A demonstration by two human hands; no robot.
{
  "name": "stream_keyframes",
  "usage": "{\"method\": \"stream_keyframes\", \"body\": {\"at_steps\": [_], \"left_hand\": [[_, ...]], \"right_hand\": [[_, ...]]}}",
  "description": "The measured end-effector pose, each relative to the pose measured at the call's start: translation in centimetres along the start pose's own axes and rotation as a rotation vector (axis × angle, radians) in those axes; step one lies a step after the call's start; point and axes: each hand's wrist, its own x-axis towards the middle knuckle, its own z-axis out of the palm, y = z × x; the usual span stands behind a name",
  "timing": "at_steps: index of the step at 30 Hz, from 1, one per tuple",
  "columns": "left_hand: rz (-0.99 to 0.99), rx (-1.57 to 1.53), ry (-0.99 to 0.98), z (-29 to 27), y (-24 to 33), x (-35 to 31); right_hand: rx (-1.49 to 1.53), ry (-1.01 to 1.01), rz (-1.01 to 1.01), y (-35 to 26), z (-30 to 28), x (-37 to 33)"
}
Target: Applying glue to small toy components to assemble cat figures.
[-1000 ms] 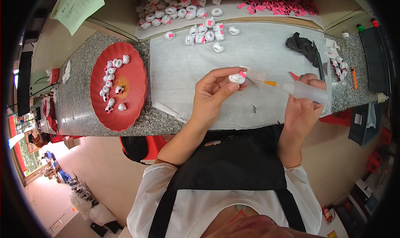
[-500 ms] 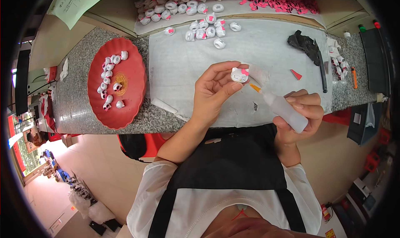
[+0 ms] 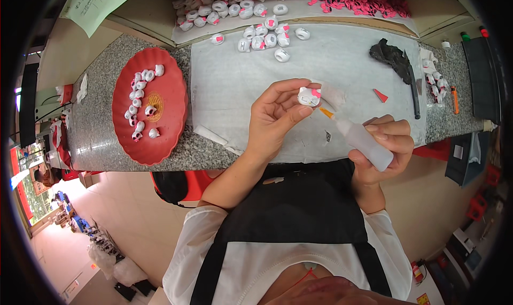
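Head view shows us pinching a small white figurine (image 3: 309,96) in our left hand (image 3: 278,118) above the bench mat, right hand (image 3: 386,147) clamped on the glue bottle (image 3: 363,143), so we judge gluing is underway and next needs a steady nozzle tip.

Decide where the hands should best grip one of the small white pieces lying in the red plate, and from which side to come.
Take a small white piece by its rounded sides, between thumb and fingertip, coming down from above. It lies loose and apart from the others on the flat floor of the red plate, whose raised scalloped rim would likely block a low sideways approach.
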Motion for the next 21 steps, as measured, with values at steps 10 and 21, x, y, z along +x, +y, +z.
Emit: {"method": "stream_keyframes", "body": {"at_steps": [10, 21], "left_hand": [[-0.003, 0.004, -0.003, -0.03, -0.05, -0.04], [-0.039, -0.048, -0.043, -0.13, 0.11, -0.06]], "right_hand": [[-0.003, -0.023, 0.001, 0.0, -0.37, -0.07], [-0.031, -0.008, -0.041, 0.21, -0.38, -0.07]]}}
